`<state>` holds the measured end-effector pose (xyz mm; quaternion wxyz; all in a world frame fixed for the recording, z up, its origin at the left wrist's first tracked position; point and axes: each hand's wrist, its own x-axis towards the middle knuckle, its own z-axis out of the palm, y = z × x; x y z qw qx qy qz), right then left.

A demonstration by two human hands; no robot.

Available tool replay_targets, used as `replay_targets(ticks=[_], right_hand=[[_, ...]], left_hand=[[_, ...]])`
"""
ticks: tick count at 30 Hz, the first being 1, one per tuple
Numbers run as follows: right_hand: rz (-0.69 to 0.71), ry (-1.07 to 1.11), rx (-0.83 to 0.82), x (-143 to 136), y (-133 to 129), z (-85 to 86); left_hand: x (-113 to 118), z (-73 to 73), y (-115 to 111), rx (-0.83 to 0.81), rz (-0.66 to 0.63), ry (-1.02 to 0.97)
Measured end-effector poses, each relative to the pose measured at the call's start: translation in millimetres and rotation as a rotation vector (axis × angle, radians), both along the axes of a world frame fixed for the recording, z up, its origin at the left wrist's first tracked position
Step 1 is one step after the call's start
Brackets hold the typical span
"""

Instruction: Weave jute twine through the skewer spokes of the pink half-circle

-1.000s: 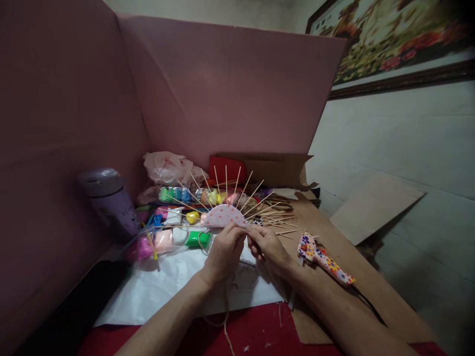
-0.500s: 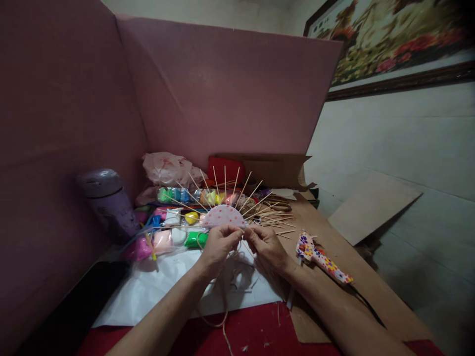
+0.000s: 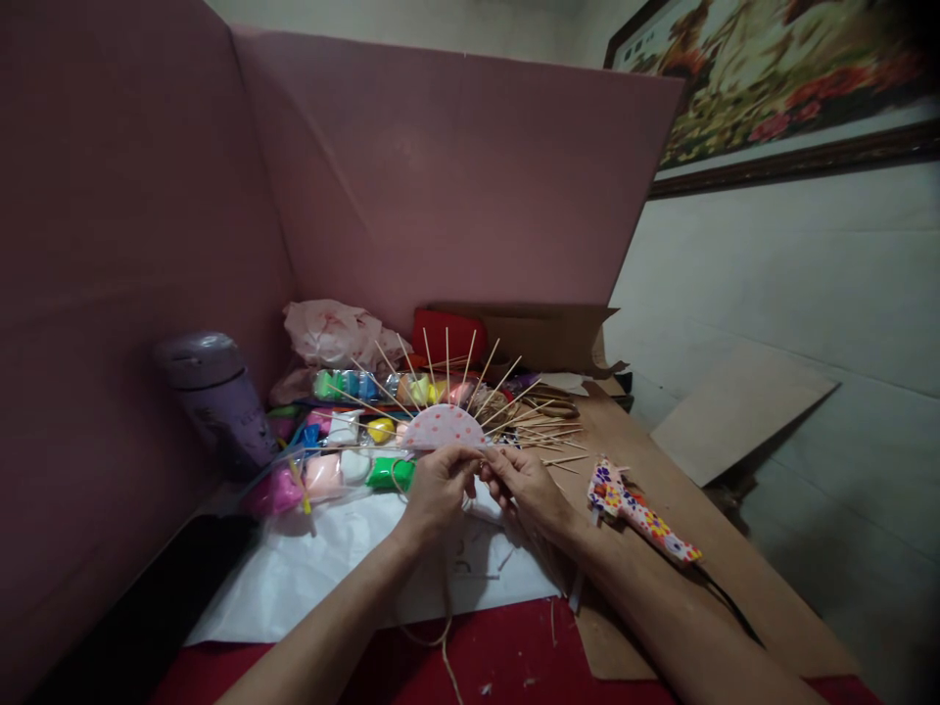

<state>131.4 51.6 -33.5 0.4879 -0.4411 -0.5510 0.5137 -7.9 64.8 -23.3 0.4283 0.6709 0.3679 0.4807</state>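
Observation:
A pale pink half-disc with red dots [image 3: 444, 427] stands just beyond my fingertips, thin wooden sticks [image 3: 447, 367] fanning out from its curved edge. My left hand [image 3: 435, 492] is closed in a pinch at the half-disc's straight lower edge. Close against it, my right hand [image 3: 530, 493] pinches too, the fingertips of both nearly touching. Between them they grip a strand of twine, though its end is mostly hidden by the fingers. The loose twine [image 3: 446, 612] hangs below the hands and loops down over the red cloth.
Bagged coloured clay [image 3: 389, 474] lies left of the hands, with a purple bottle [image 3: 216, 406] beyond. Loose sticks [image 3: 550, 433] lie on the right. A flower-patterned glue gun [image 3: 642, 516] with a cord rests on cardboard [image 3: 741, 587]. White sheeting [image 3: 294, 587] lies under my forearms.
My right hand's fingers have turned and curled in slightly beside the left fingertips. The half-disc and sticks stay almost where they were.

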Motion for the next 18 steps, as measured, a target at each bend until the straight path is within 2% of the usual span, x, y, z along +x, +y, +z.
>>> replay_targets(ticks=[7, 10, 12, 15, 18], right_hand=[[0.012, -0.063, 0.207, 3.3, 2.5, 4.6], [0.029, -0.036, 0.33, 5.3, 1.2, 8.5], [0.091, -0.001, 0.346, 6.0, -0.2, 10.2], [0.138, 0.051, 0.314, 4.9, -2.1, 10.5], [0.055, 0.088, 0.312, 2.3, -3.2, 9.3]], left_hand=[[-3.9, 5.0, 7.6, -0.204, -0.031, -0.087], [-6.5, 9.4, 8.3, -0.354, -0.111, -0.098], [-7.0, 12.5, 6.1, -0.428, -0.16, -0.105], [-6.7, 13.7, 4.0, -0.451, -0.181, -0.06], [-8.5, 10.6, 7.5, -0.382, -0.111, 0.034]])
